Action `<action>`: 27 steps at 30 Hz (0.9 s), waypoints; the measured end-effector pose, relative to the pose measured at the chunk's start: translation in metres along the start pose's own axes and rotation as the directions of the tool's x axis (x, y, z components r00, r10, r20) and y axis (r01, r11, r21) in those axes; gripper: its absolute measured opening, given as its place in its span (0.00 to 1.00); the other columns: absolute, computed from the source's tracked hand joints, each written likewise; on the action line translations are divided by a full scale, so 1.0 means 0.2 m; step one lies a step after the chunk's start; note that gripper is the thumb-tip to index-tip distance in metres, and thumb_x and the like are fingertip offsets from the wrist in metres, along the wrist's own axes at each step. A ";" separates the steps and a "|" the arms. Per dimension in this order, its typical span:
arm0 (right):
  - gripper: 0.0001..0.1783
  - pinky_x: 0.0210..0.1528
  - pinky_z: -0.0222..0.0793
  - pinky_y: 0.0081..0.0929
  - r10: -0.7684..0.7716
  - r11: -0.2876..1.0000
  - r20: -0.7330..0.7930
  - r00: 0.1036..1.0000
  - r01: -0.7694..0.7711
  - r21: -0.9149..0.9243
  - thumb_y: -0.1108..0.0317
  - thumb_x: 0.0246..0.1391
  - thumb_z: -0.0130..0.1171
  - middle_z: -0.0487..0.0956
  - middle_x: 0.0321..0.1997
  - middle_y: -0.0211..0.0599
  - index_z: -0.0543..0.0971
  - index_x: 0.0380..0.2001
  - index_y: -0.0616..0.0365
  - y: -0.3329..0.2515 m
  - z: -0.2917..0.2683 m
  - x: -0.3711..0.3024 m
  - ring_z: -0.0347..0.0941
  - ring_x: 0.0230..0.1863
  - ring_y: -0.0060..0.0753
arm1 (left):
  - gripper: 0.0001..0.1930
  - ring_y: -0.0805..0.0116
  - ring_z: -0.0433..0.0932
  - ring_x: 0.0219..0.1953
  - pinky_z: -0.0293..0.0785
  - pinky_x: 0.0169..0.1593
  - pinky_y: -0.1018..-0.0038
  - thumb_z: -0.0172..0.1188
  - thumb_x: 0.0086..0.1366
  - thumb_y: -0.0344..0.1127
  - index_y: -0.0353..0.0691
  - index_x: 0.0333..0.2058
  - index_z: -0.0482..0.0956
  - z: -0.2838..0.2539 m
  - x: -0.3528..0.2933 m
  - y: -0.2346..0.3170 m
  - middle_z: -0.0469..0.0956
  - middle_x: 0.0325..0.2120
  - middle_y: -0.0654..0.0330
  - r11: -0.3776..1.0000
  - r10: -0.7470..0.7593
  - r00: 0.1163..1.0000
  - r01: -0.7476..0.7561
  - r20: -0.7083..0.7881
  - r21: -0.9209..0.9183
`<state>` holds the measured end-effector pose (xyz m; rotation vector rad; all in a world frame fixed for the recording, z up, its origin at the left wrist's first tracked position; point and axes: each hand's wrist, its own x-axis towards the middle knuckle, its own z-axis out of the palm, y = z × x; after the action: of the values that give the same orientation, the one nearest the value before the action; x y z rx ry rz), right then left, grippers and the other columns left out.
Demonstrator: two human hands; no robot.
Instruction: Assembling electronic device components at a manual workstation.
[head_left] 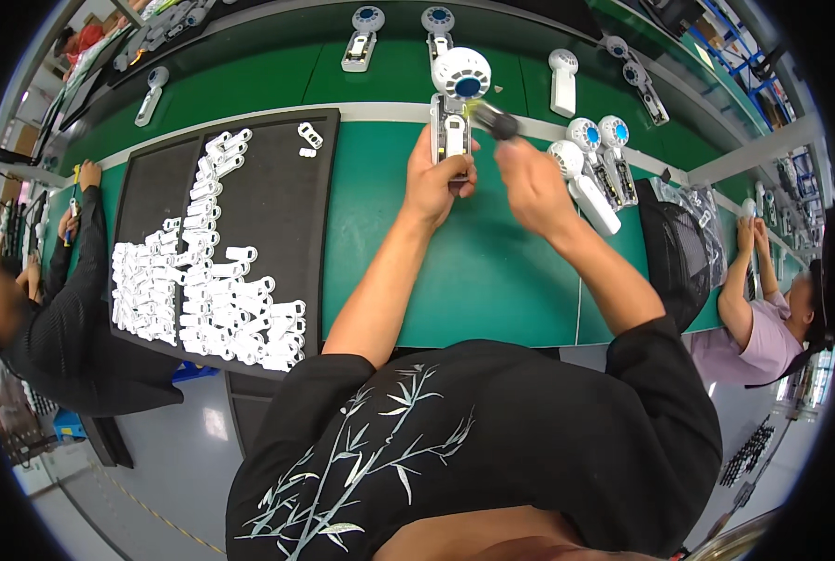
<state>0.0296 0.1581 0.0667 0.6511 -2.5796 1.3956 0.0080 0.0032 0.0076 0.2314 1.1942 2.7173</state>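
My left hand [435, 178] is closed around the handle of a white handheld fan [461, 79], held upright over the green bench. The fan's round head has a blue centre, and its handle lies open with inner parts showing. My right hand [532, 187] grips a black-handled tool [494, 121], blurred by motion. The tool's yellowish end points at the fan just below its head; I cannot tell whether it touches. Right of my right hand lie a white fan [584, 187] and two fans with open handles [614, 154].
A black tray [277, 178] on the left holds many small white plastic parts [240, 309]. More fans [360, 39] stand along the green far strip. A black mesh bag [676, 248] lies at the right. Other people work at the far left and far right.
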 end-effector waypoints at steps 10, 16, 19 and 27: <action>0.22 0.22 0.58 0.37 0.097 0.985 -0.050 0.994 -0.089 0.149 0.59 0.69 0.39 0.61 0.16 0.40 0.66 0.23 0.62 -0.08 -0.07 -0.07 0.60 0.17 0.34 | 0.12 0.69 0.74 0.23 0.65 0.19 0.75 0.50 0.66 0.34 0.38 0.46 0.67 0.01 -0.01 0.00 0.75 0.33 0.56 0.988 0.003 1.000 -0.001 0.018 -0.153; 0.19 0.23 0.60 0.37 -0.100 0.973 0.050 0.994 0.108 -0.203 0.59 0.68 0.39 0.67 0.18 0.45 0.70 0.29 0.62 -0.10 -0.02 -0.13 0.63 0.17 0.43 | 0.22 0.67 0.75 0.23 0.65 0.20 0.73 0.35 0.74 0.54 0.40 0.45 0.68 -0.06 0.01 -0.06 0.75 0.33 0.55 0.971 -0.089 0.996 0.086 0.000 -0.223; 0.20 0.24 0.62 0.40 0.146 0.989 0.146 0.979 -0.139 -0.052 0.57 0.68 0.41 0.71 0.20 0.48 0.74 0.31 0.61 -0.15 -0.02 -0.12 0.67 0.19 0.50 | 0.20 0.67 0.75 0.23 0.66 0.20 0.73 0.37 0.74 0.52 0.41 0.45 0.68 -0.04 0.02 -0.06 0.75 0.32 0.55 0.971 -0.066 0.998 0.063 -0.007 -0.231; 0.18 0.23 0.62 0.38 0.343 0.939 0.179 0.922 -0.334 -0.079 0.58 0.68 0.41 0.70 0.18 0.36 0.74 0.35 0.60 0.02 -0.01 -0.14 0.67 0.18 0.41 | 0.16 0.65 0.75 0.23 0.67 0.21 0.73 0.41 0.73 0.46 0.40 0.46 0.67 -0.07 0.04 -0.09 0.75 0.32 0.55 0.971 -0.038 0.996 0.019 -0.078 -0.240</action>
<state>0.0534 0.1695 0.0554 0.3554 -2.9815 1.4183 -0.0019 0.0065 -0.0141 0.0715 0.8672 2.8358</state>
